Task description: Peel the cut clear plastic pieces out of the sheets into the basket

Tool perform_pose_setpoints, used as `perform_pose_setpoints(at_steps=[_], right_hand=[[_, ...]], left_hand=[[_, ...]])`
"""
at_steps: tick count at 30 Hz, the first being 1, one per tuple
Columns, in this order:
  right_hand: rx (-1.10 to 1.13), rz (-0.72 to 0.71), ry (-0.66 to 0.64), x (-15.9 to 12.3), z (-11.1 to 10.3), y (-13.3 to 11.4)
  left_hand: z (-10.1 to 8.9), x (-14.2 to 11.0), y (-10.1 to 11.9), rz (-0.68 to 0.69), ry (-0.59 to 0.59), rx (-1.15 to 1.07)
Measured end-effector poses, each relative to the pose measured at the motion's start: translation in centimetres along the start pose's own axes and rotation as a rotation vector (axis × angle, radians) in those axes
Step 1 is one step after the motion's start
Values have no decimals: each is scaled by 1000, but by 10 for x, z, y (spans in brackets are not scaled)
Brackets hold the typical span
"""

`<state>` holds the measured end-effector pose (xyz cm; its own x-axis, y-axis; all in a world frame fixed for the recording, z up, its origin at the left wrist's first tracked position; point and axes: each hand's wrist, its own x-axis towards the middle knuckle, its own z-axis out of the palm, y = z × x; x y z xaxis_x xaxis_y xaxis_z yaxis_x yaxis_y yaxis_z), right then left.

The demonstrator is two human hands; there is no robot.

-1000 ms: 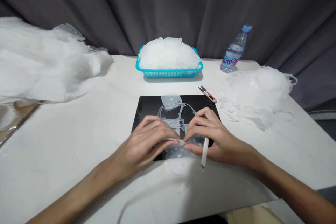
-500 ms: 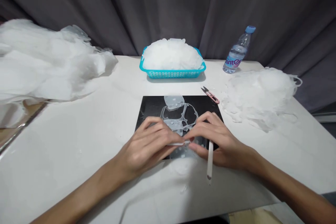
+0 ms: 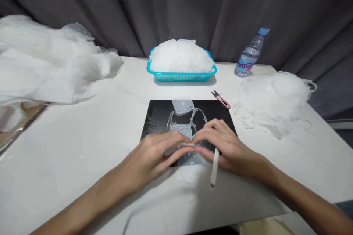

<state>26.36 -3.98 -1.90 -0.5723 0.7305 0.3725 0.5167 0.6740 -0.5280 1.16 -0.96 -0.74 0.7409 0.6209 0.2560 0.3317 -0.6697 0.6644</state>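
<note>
Leftward since half a second ago has swung the lower end of the white stick (image 3: 214, 169), which the right hand (image 3: 230, 148) holds (its fingers also meet the piece's edge). Closed on a translucent piece (image 3: 171, 149), the left hand's (image 3: 154, 154) grip keeps it over the black mat (image 3: 156, 112), with pink snips (image 3: 223, 101) beyond on the desk (image 3: 68, 143).

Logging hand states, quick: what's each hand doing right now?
Left hand: closed, pinching a translucent plastic piece.
Right hand: closed, holding a white pen-like tool; whether it also grips the piece is unclear.
</note>
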Motion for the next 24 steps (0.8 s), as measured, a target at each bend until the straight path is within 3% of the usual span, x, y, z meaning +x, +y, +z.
perform_pose_setpoints(at_steps=[5, 11, 13, 17, 18, 21, 24], right_hand=[[-24, 58, -91, 1, 0, 3], [-235, -101, 1, 3, 9, 5], [-277, -163, 9, 3, 10, 4], [-317, -268, -53, -1, 9, 0], [-324, -261, -46, -1, 9, 0], [-255, -130, -15, -2, 7, 1], [-44, 72, 8, 0, 6, 3]], left_hand=[[-4, 3, -2, -147, -83, -117], [6, 4, -4, -272, -43, -186], [6, 5, -10, -348, 72, -202], [-1, 12, -31, -548, 506, -403], [-3, 14, -34, -573, 553, -468], [-6, 17, -34, -557, 470, -565], [-3, 19, -23, -501, 355, -650]])
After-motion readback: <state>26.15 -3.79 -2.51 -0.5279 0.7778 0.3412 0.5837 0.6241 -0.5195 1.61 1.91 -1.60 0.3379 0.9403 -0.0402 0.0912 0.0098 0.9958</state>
